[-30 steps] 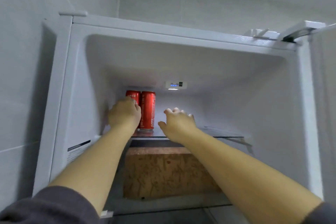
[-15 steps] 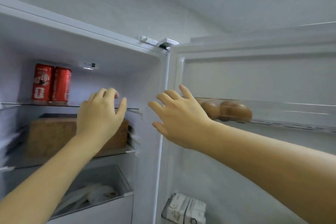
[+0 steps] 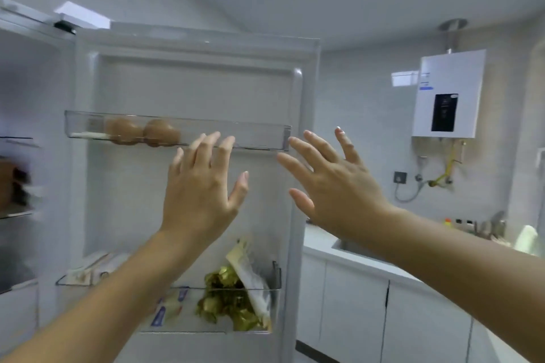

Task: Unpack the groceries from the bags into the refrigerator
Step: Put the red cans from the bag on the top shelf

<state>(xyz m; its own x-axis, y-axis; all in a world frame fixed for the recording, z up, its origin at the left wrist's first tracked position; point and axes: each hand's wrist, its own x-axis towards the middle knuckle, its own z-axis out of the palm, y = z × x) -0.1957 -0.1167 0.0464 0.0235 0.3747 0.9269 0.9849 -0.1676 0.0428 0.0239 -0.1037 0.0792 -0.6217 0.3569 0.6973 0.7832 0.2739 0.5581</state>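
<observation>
The open refrigerator door (image 3: 191, 82) fills the left and middle of the head view. Its clear upper door shelf (image 3: 256, 135) holds two brown eggs (image 3: 141, 131). The lower door bin (image 3: 224, 312) holds a bag of gold-wrapped sweets (image 3: 227, 298) and small cartons (image 3: 168, 306). My left hand (image 3: 200, 194) is raised in front of the door with fingers spread, holding nothing. To its right my right hand (image 3: 333, 186) is also raised and spread, empty, past the door's outer edge. The refrigerator interior (image 3: 17, 186) is blurred at the far left.
A white water heater (image 3: 448, 97) hangs on the right wall with pipes below it. A white counter with a sink (image 3: 354, 247) and white cabinets (image 3: 354, 318) runs behind the door at the lower right. A pale bottle (image 3: 528, 239) stands at the far right.
The view has swung right from the refrigerator's can shelf to the door and kitchen. Both hands have pulled out of the compartment and now hover spread in front of the door.
</observation>
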